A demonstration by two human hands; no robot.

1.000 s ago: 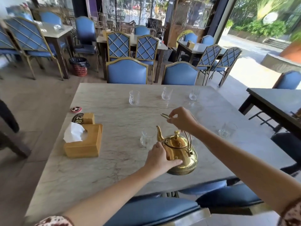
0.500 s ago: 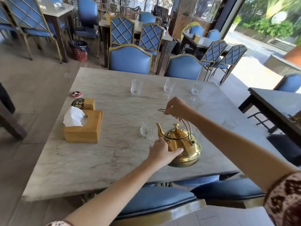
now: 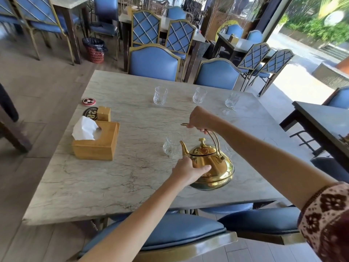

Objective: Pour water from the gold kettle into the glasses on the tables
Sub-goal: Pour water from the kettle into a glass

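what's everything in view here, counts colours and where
kettle: 1, gold, near middle of table, spout toward nearest glass
glasses: 3 clear in a far row, 1 clear by the spout; more behind the right arm, count unclear
tissue box: 1, wooden, left side of table
number sign: 1, black, behind box
wooden block: 1, beside sign
round disc: 1, red, far left edge
table: 1, pale marble
chairs: many, blue, around tables
bin: 1, red, on floor far left
left hand: on kettle body
right hand: gripping kettle handle
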